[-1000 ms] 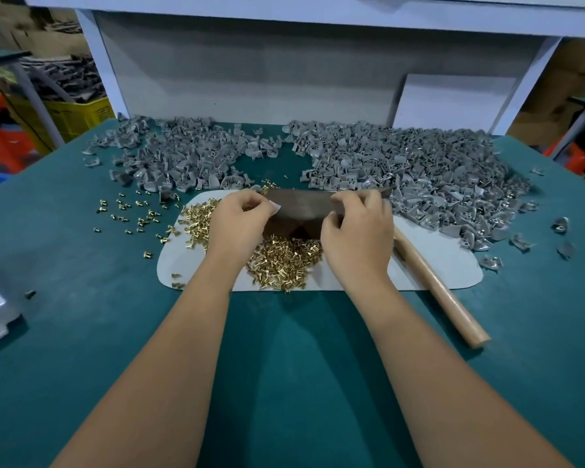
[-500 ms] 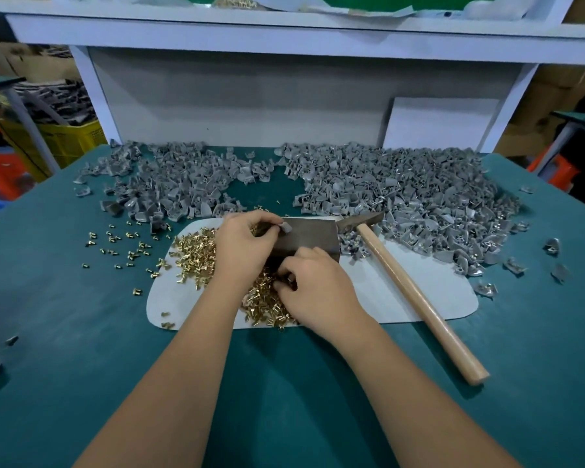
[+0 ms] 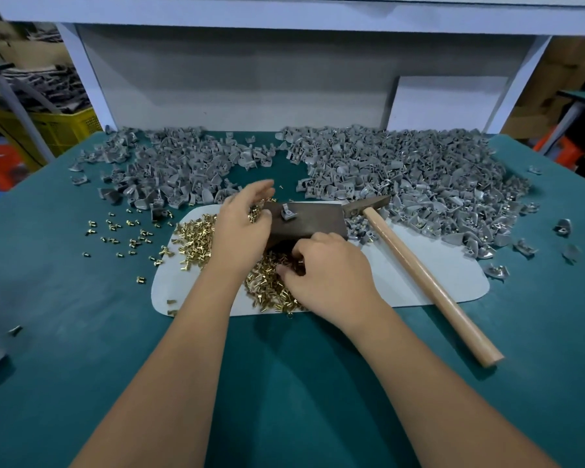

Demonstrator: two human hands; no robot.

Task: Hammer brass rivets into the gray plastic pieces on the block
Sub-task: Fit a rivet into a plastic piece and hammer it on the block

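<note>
Brass rivets (image 3: 271, 285) pinched by right hand (image 3: 331, 275); left hand (image 3: 242, 228) grip loose.

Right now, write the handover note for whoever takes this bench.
Left hand: fingers spread, holding nothing, beside the block's left end.
Right hand: fingers curled down into the brass rivets; whether it has one is hidden.
One gray plastic piece sits on the block.
Hammer lies unheld on the white mat.
Left: set the rivet, hammer it.
</note>
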